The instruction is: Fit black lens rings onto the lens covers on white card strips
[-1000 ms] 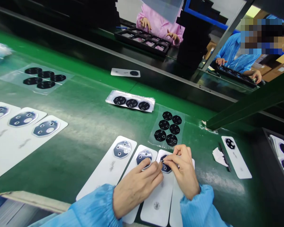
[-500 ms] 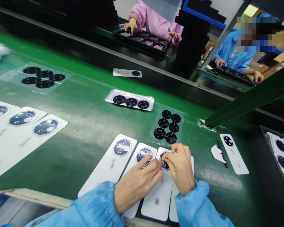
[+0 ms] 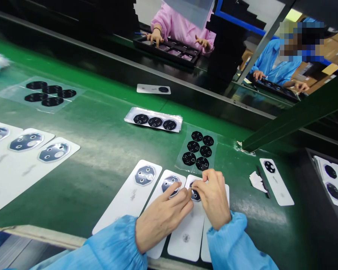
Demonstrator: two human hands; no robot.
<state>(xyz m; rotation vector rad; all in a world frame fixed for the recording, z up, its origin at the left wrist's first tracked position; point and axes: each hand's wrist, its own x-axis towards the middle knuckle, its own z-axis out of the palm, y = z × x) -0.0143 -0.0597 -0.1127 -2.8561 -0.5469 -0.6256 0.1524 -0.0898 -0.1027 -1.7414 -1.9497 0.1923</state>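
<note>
Several white phone back covers (image 3: 185,225), each with a dark octagonal camera area near its top, lie in a row before me. At the third cover's top, my right hand (image 3: 215,200) pinches thumb and forefinger at a black octagonal sticker (image 3: 196,195) and hides part of it. Reaching in from the left, my left hand (image 3: 165,217) rests over the second cover. Its bent fingertips meet the right ones at the sticker's left edge; what they grip, if anything, is hidden. Just beyond my hands lies a clear sheet (image 3: 181,165) carrying several black octagonal stickers (image 3: 205,151).
More covers (image 3: 30,170) lie at left, below another sticker sheet (image 3: 46,108). Further back are a sticker stack (image 3: 154,120) and a single cover (image 3: 149,88). At right are a cover (image 3: 278,187), a crumpled white scrap (image 3: 257,182) and a green post (image 3: 270,127). Two co-workers handle black trays opposite.
My hands keep nearly the same pose at the third cover. The whole view has shifted slightly. A co-worker's hand at the far right has moved a little.
</note>
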